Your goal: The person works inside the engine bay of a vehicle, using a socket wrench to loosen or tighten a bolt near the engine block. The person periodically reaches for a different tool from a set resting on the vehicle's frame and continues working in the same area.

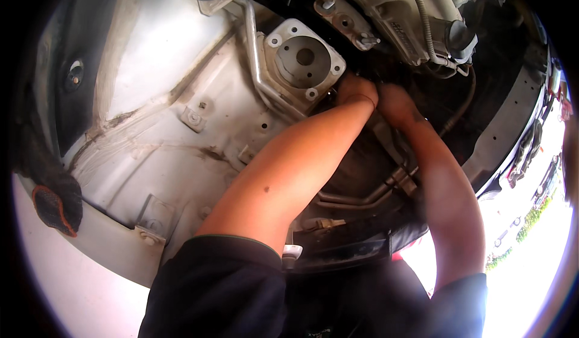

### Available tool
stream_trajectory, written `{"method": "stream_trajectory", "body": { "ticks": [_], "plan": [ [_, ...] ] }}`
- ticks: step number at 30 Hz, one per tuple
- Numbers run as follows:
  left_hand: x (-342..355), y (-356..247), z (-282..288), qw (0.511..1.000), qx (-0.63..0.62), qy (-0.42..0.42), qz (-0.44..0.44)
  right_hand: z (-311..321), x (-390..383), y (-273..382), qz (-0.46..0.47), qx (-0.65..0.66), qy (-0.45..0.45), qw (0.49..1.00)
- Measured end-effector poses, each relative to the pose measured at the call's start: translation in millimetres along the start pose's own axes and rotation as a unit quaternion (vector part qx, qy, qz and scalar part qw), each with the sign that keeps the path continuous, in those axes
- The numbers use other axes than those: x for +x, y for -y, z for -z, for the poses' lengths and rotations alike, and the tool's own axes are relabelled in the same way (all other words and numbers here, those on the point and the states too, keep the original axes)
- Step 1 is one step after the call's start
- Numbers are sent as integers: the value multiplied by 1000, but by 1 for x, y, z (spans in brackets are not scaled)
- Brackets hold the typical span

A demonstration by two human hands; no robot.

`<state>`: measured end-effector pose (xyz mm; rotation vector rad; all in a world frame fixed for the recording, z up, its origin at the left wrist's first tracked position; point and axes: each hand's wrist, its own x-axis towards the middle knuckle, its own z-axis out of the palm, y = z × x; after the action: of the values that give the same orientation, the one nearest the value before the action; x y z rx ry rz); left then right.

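Note:
Deep in a car's engine bay, both my arms reach down beside a square metal mount plate (330, 44) with a large round opening. My left hand (357, 88) is just right of the plate's lower corner, bent at the wrist. Close beside it, almost touching, is my right hand (395, 101). The fingers of both hands disappear into the dark gap below the engine (392, 21), so whatever they touch or hold is hidden.
A bare metal pipe (252, 48) bends along the mount's left side. The pale inner body panel (175, 151) fills the left. More pipes (356, 202) run beneath my forearms. A dark cloth-like item with an orange edge (57, 208) lies at the far left.

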<state>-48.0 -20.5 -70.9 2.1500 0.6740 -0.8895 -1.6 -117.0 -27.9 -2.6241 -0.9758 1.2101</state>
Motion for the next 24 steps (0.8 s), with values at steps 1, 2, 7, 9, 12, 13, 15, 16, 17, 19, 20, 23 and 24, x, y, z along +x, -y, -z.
{"method": "stream_trajectory", "body": {
  "ticks": [1,2,7,9,12,13,15,16,17,19,20,23,24],
  "plan": [
    [5,2,-3,998,51,9,-36,-2,2,-2,7,1,1,1000],
    [9,4,-7,992,102,18,-71,-6,5,-6,13,1,1,1000],
    [16,15,-23,994,40,-79,-62,-11,5,3,2,31,11,999],
    [18,14,-31,987,-74,-138,-25,-11,3,4,12,57,-12,998],
    [2,1,-16,961,-216,-172,8,-12,3,-2,-10,64,-13,998],
    [1,2,-14,960,-224,-168,17,-11,3,-1,-7,59,-8,998],
    [8,10,-16,977,-150,-153,-16,-8,5,6,3,50,0,999],
    [23,23,-27,986,-67,-142,-56,-7,8,14,14,62,-3,998],
    [32,30,-35,987,16,-124,-98,-8,8,16,21,73,-6,997],
    [4,2,-10,979,-160,-122,-27,-10,0,1,-19,126,3,992],
    [-9,-3,6,961,-245,-126,17,-9,-1,4,-41,167,19,985],
    [-5,2,5,959,-232,-157,35,7,2,25,-116,199,123,965],
    [-1,2,6,984,-134,-113,-20,13,1,27,-146,193,162,956]
  ]
}}
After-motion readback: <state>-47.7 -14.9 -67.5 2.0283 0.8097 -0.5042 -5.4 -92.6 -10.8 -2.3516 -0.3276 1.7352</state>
